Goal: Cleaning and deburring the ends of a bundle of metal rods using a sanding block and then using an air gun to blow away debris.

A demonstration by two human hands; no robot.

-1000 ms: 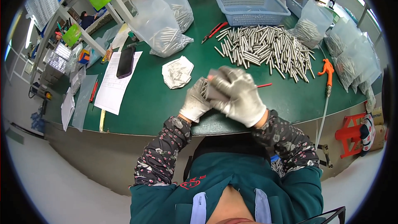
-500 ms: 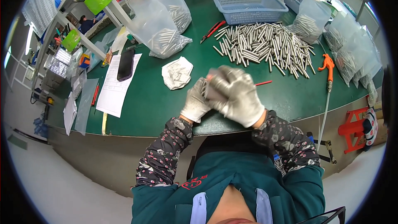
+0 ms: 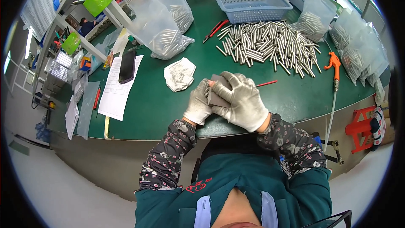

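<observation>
Head view is giving me two gloved hands working close together over the near edge of the green table (image 3: 143, 109). My right hand (image 3: 244, 102) is pinching a grey rectangular block (image 3: 219, 93), its fingers curling over the far side and its thumb pressing along the near side. My left hand (image 3: 199, 102) is curling against the block's left end; its fingertips are hiding, so I cannot tell how tightly they are closing or on what. The block is sitting between both palms, above the tabletop.

Just beyond my right hand, a thin red stick (image 3: 266, 83) is lying on the table. A crumpled white cloth (image 3: 179, 74) is resting beyond my left hand. Farther out, a heap of metal pins (image 3: 270, 46) is spreading in front of a blue plastic basket (image 3: 253, 15), with red-handled pliers (image 3: 216, 30) lying to its left. An orange air gun (image 3: 333, 64) is lying right of the heap, while a black phone (image 3: 127, 66) is resting on a printed sheet (image 3: 114, 99) at left.
</observation>
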